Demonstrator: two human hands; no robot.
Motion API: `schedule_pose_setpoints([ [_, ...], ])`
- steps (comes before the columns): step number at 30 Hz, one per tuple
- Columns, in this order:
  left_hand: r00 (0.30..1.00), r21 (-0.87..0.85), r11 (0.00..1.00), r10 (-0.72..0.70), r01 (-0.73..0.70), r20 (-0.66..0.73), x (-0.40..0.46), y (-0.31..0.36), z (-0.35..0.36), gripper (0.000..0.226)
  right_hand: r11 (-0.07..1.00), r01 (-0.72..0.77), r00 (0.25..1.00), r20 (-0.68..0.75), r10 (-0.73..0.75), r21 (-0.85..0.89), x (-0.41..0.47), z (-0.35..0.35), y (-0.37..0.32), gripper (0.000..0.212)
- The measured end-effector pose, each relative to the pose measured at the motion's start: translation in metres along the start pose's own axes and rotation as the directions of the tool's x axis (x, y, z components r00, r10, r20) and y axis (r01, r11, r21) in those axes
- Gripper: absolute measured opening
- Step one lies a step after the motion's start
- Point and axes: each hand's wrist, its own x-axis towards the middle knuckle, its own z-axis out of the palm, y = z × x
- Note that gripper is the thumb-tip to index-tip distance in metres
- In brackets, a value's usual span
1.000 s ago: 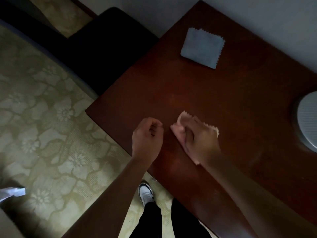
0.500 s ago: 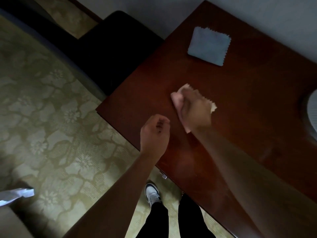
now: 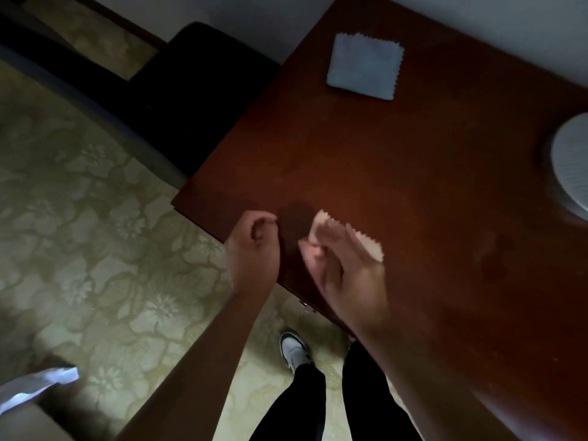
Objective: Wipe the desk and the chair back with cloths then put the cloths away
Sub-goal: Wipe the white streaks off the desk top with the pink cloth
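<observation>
One pink cloth nearer desk edge.

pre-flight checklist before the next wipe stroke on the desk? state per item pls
1. Right hand on pink cloth: ok, it presses the cloth onto the desk.
2. Left hand out of the wipe path: ok, curled, holding nothing, at the desk's near edge.
3. Blue cloth available: ok, lying flat at the far side, untouched.
4. White round object clear of the stroke: ok, at the right edge, apart from the hands.
5. Desk already clean: cannot tell, too dim.
</observation>
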Motion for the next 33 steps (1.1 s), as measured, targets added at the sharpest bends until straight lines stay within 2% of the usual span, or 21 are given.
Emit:
schedule_pose_setpoints([
  [3, 0.986, 0.041, 0.99, 0.129, -0.133, 0.103, -0.015, 0.011, 0.02, 0.015, 0.987, 0.011, 0.999, 0.039, -0.005, -0.162, -0.002, -0.003, 0.024, 0.037],
  [7, 0.959, 0.019, 0.979, 0.197, -0.205, 0.203, -0.044, 0.018, 0.05, 0.013, 0.981, 0.042, 0.999, 0.027, -0.037, -0.191, -0.042, -0.009, 0.035, 0.029],
  [9, 0.937, 0.021, 0.971, 0.222, -0.237, 0.271, -0.062, 0.022, 0.067, 0.013, 0.976, 0.038, 0.999, 0.003, -0.038, -0.213, -0.066, -0.023, 0.037, 0.035],
  [12, 0.886, 0.027, 0.953, 0.269, -0.301, 0.379, -0.093, 0.029, 0.095, 0.013, 0.971, 0.018, 0.998, -0.058, -0.033, -0.239, -0.099, -0.054, 0.05, 0.044],
  [18, 0.75, 0.018, 0.89, 0.374, -0.456, 0.546, -0.182, 0.051, 0.175, 0.023, 0.946, -0.092, 0.99, -0.134, 0.052, -0.312, -0.151, -0.146, 0.106, 0.034],
  [21, 0.697, -0.002, 0.867, 0.403, -0.499, 0.593, -0.231, 0.068, 0.225, 0.022, 0.932, -0.149, 0.977, -0.194, 0.087, -0.331, -0.179, -0.197, 0.138, 0.036],
  [25, 0.581, -0.051, 0.813, 0.457, -0.58, 0.674, -0.317, 0.087, 0.308, 0.016, 0.896, -0.291, 0.939, -0.28, 0.199, -0.337, -0.234, -0.288, 0.192, 0.037],
  [29, 0.482, -0.09, 0.739, 0.522, -0.668, 0.704, -0.387, 0.098, 0.362, 0.016, 0.851, -0.378, 0.904, -0.341, 0.256, -0.364, -0.276, -0.358, 0.229, 0.045],
  [31, 0.437, -0.09, 0.667, 0.577, -0.739, 0.69, -0.412, 0.098, 0.381, 0.018, 0.784, -0.487, 0.843, -0.443, 0.306, -0.384, -0.294, -0.393, 0.245, 0.043],
  [33, 0.432, -0.032, 0.597, 0.616, -0.802, 0.659, -0.416, 0.091, 0.39, 0.017, 0.718, -0.588, 0.767, -0.537, 0.35, -0.372, -0.306, -0.417, 0.258, 0.041],
])
